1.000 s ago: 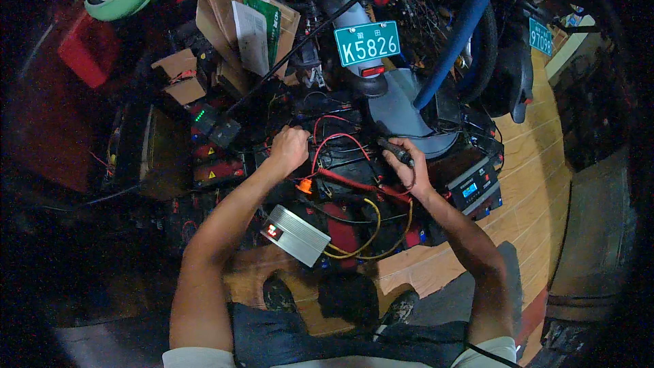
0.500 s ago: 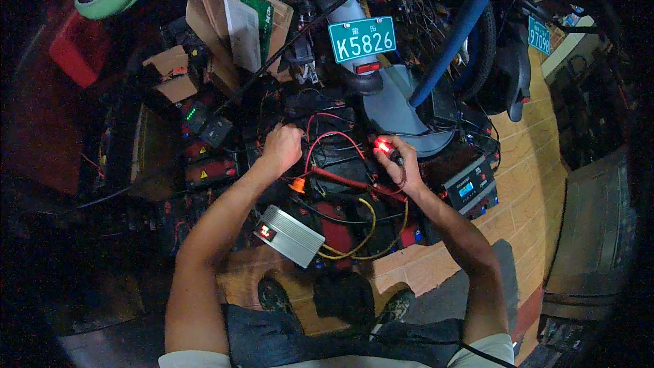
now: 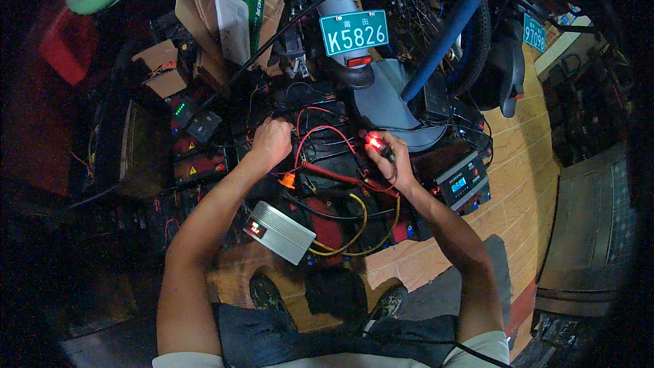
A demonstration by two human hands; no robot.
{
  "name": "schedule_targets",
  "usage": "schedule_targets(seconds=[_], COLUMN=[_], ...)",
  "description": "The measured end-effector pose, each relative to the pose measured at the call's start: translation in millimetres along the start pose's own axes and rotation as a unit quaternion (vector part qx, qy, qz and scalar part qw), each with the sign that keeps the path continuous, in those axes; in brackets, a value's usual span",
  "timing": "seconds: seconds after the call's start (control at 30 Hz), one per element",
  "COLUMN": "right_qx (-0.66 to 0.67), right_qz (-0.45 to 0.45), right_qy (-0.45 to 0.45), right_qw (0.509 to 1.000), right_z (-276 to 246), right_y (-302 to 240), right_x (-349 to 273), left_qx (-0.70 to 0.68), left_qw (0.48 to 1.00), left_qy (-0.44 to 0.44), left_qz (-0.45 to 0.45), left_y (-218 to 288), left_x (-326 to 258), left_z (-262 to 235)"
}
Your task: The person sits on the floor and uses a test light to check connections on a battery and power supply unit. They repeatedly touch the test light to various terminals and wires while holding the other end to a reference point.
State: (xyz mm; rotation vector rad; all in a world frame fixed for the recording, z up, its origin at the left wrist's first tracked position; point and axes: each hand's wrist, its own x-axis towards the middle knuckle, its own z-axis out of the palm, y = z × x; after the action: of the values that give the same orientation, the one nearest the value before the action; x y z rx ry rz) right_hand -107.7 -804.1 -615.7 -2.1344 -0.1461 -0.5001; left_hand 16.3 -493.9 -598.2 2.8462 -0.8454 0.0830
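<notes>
Over a bed of dark and red batteries (image 3: 197,167), my left hand (image 3: 274,142) is closed, fingers pinched together; whatever they grip is hidden beneath the knuckles. My right hand (image 3: 397,161) is wrapped around a small dark handheld tester (image 3: 374,141) that glows bright red at its near side. Between the hands loop thin red wires (image 3: 320,129), and a coiled red cable (image 3: 332,175) runs toward the right wrist. An orange connector (image 3: 287,180) lies below my left hand. Nearer to me sits a silver ribbed metal box (image 3: 283,233) with a small red display and yellow cables (image 3: 361,226).
A grey box with a blue screen (image 3: 462,184) stands right of my right forearm. Beyond the batteries is a grey scooter rear (image 3: 395,105) with a green plate. Cardboard (image 3: 160,68) leans at the far left, a blue tube (image 3: 453,27) at the far right. Wooden-look tiles (image 3: 511,184) cover the floor.
The whole view has shifted slightly, so things appear a little further left. Both hands keep about the same places and grips, and the red glow stays lit.
</notes>
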Motion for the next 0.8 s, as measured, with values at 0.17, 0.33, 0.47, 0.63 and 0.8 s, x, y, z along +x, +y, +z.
schedule_targets(seconds=[0.17,0.33,0.47,0.63,0.8], right_qx=[-0.036,0.01,0.006,0.011,0.001], right_qz=[-0.005,0.031,0.018,0.024,0.017], right_qy=[-0.001,-0.011,-0.004,-0.001,0.0], right_qw=[0.999,0.999,1.0,1.0,1.0], right_z=[0.9,1.6,1.7,3.3,1.7], right_y=[0.3,2.4,4.2,5.3,2.9], right_x=[0.5,-0.5,-0.9,-0.5,-0.9], left_qx=[-0.006,-0.006,-0.002,-0.002,0.003], left_qw=[1.0,1.0,1.0,1.0,1.0], left_qy=[-0.002,0.0,-0.001,-0.005,-0.004], left_qz=[-0.007,0.001,0.006,0.01,0.007], left_y=[0.7,0.9,0.0,0.6,1.0], left_x=[-0.4,-1.4,-0.6,0.1,0.0], left_z=[-1.8,-3.1,-3.9,-4.8,-4.2])
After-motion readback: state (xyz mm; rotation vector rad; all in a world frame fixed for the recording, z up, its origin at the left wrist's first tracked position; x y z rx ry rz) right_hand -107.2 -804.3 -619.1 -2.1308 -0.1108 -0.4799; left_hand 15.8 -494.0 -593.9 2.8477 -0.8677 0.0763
